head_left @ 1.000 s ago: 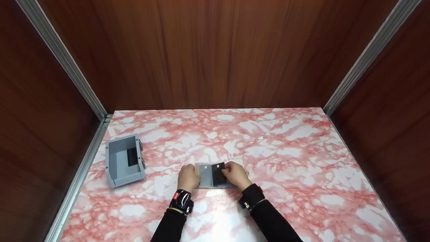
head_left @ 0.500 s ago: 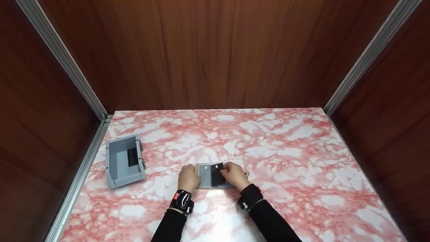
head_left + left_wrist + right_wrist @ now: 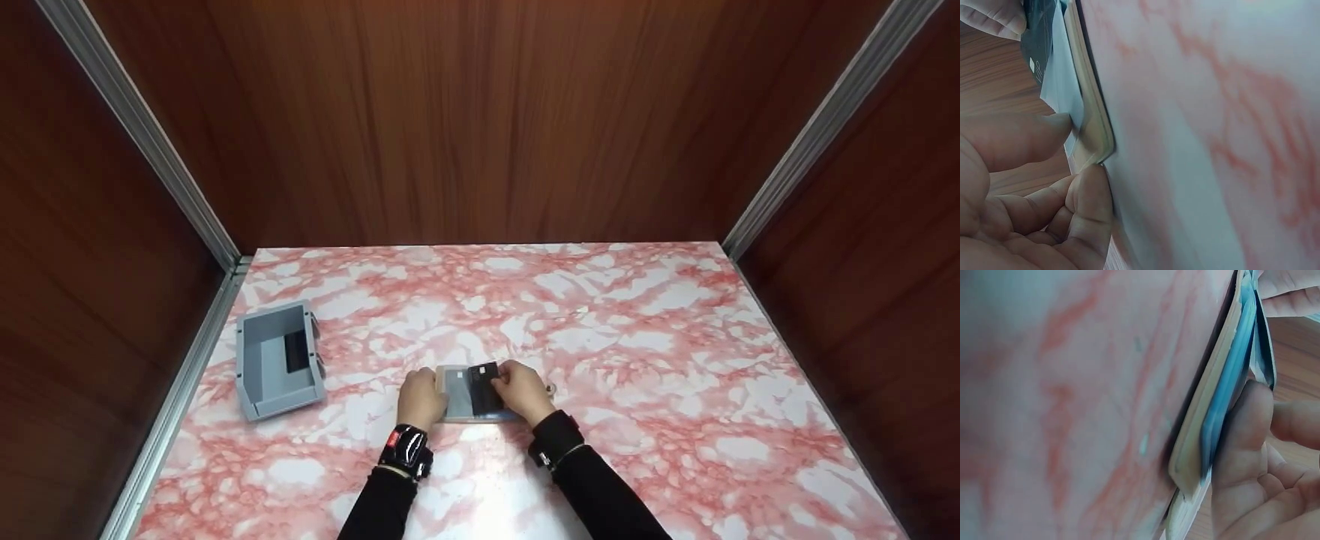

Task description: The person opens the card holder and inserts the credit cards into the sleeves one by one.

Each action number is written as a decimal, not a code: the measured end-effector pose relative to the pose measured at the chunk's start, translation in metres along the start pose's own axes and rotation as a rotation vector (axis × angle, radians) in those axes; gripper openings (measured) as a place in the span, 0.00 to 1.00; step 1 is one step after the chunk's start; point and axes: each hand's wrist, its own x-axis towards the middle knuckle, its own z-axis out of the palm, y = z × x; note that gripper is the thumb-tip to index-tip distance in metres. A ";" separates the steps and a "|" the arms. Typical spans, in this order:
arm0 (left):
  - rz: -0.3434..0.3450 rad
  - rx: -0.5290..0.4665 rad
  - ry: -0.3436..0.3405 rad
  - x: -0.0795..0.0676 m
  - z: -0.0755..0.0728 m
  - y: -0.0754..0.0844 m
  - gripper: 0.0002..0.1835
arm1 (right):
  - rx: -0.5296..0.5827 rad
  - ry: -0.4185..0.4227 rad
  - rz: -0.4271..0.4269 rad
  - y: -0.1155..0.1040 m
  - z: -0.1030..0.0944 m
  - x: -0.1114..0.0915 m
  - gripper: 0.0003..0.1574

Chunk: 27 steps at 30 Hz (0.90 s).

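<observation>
A cream-edged card holder (image 3: 457, 401) with pale sleeve pages lies spread on the table. My left hand (image 3: 420, 396) pinches its left edge; in the left wrist view the thumb lies over the pale sleeve and a fingertip is at the cream corner (image 3: 1098, 135). A black bank card (image 3: 484, 391) with a light chip stands slightly tilted over the holder's right half. My right hand (image 3: 523, 390) pinches that card at its right edge. Blue-edged layers (image 3: 1229, 385) of the holder show beneath the card in the right wrist view. Whether the card sits inside a sleeve I cannot tell.
A grey plastic bin (image 3: 259, 371) stands at the table's left side, with a flat black object (image 3: 297, 350) in it. The table (image 3: 600, 300) has a red-and-white marbled top. Brown wood-grain panels (image 3: 480, 120) enclose it at the back and both sides.
The black card and my right hand have shifted slightly to the left. My left hand and the card holder have stayed nearly in place.
</observation>
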 end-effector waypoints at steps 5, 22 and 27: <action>-0.001 0.005 -0.001 0.000 0.000 0.001 0.15 | 0.004 -0.001 0.009 -0.002 -0.001 0.000 0.08; 0.018 0.007 -0.001 0.000 0.001 -0.002 0.16 | 0.000 -0.053 0.023 -0.011 0.006 0.000 0.11; 0.036 -0.001 0.021 0.000 0.002 -0.003 0.16 | -0.033 -0.035 -0.010 -0.014 0.010 0.000 0.14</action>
